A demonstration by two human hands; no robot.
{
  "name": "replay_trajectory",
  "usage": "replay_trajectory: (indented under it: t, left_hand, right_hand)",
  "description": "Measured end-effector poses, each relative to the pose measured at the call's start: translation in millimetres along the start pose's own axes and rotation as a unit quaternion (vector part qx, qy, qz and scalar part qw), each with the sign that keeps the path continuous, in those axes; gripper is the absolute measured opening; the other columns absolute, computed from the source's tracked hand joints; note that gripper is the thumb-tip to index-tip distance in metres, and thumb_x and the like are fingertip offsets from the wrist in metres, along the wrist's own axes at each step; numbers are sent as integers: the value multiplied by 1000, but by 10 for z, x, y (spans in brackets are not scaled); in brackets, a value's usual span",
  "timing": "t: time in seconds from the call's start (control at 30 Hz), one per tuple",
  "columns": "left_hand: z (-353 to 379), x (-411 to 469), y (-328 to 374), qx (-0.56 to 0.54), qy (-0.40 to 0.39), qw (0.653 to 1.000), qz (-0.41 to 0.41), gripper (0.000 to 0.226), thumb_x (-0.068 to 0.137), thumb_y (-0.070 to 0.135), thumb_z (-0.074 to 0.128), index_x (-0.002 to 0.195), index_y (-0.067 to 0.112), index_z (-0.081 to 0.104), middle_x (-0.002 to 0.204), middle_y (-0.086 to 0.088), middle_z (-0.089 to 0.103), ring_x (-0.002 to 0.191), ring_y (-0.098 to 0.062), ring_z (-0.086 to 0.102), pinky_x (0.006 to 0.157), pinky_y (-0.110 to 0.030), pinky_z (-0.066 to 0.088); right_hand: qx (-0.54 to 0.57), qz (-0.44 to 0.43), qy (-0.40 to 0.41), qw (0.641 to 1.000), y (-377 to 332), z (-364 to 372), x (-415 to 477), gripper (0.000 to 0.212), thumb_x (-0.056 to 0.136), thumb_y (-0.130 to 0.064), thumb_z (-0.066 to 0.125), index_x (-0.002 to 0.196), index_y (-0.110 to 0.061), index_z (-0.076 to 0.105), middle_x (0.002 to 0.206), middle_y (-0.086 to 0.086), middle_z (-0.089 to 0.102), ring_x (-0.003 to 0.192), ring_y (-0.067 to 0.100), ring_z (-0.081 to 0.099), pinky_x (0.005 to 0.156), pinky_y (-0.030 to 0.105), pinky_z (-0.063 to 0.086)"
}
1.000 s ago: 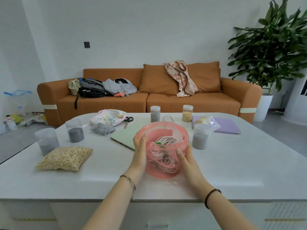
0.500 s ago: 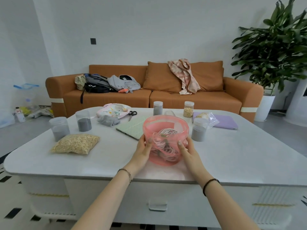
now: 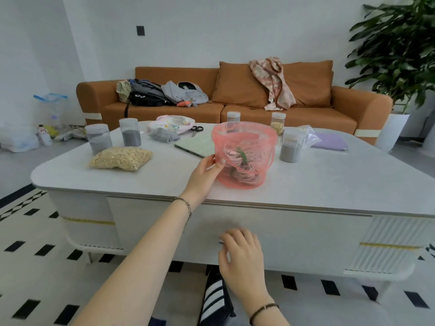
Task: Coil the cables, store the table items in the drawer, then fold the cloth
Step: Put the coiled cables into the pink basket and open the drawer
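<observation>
**A:** Where are the cables?

**B:** The coiled cables (image 3: 243,169) lie inside the pink bucket (image 3: 263,147). It is see-through and stands upright on the table (image 3: 329,182), near the front edge.

**A:** Who has hold of it?

**B:** The left hand (image 3: 207,171) grips the bucket's left wall. The thumb is on the near side and the fingers are bent round the far side.

**A:** And the other hand?

**B:** The right hand (image 3: 242,257) is lower, in front of the drawer (image 3: 306,236), with its fingers curled at the small handle (image 3: 221,241). The hand is blurred, so I cannot tell whether the fingers have closed on the handle or only touch it. The drawer front sits flush with the table's side.

**A:** What stands around the bucket?

**B:** Just to its right is a powder jar (image 3: 290,149), with a clear plastic bag (image 3: 309,135) and a purple folder (image 3: 329,141) behind that. A green notebook (image 3: 195,144) lies behind the bucket on the left. Farther back are scissors (image 3: 196,129), a grey pouch (image 3: 163,135) and a flowered cloth (image 3: 174,122). Well to the left lies a bag of oats (image 3: 121,158). Behind it stand a corner jar (image 3: 98,138) and a half-filled jar (image 3: 130,132), both holding grey powder.

**A:** And beyond the table?

**B:** An orange sofa (image 3: 259,114) strewn with clothes and bags, and a potted plant (image 3: 400,50) at the right.
</observation>
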State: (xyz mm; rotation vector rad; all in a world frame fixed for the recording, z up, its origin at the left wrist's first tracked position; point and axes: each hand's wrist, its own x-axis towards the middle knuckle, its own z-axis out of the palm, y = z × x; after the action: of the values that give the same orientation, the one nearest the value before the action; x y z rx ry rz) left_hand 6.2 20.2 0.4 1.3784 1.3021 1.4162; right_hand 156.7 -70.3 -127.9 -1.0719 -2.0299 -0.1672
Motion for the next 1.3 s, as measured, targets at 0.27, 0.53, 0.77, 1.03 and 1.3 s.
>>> replay_trajectory:
  t: [0.27,0.53,0.77,1.03,1.3]
  left_hand:
    - [-26,68,-34,-23,-21,999,-13,81,61,80,70,127,35,53,140,8,56,131,-12,53,115,-44,40]
    - [-79,-408,48,270,-35,962,40,72,97,38,61,156,21,24,159,3,34,137,-14,45,113,-34,38]
    - [-333,-1123,-210,443,11,851,283,25,94,20,61,118,26,68,123,10,61,117,-11,53,100,-29,43]
    - [-286,-1477,-374,520,87,810,257,40,105,48,35,69,32,43,56,15,37,55,-5,36,63,-30,33]
    - [-268,-2013,-287,537,112,786,286,40,105,45,40,69,28,38,57,12,34,55,-11,31,62,-29,25]
  right_hand:
    - [6,93,-141,986,169,148,24,27,105,-36,44,106,-22,67,100,-9,64,98,9,59,65,19,43]
    - [-21,53,-208,976,100,-101,-101,29,104,-40,46,94,-28,71,85,-9,68,80,10,58,59,24,36]
    - [-5,-9,-125,992,-40,-724,99,36,99,-45,41,83,-26,68,71,-10,67,62,8,62,56,28,49]
    - [-11,112,-70,991,201,-1013,150,53,94,-68,44,82,-25,72,73,-13,67,70,6,62,64,32,54]
    - [-32,129,-188,973,72,-1403,-56,82,67,-99,34,69,-25,69,61,-7,63,63,12,58,60,27,48]
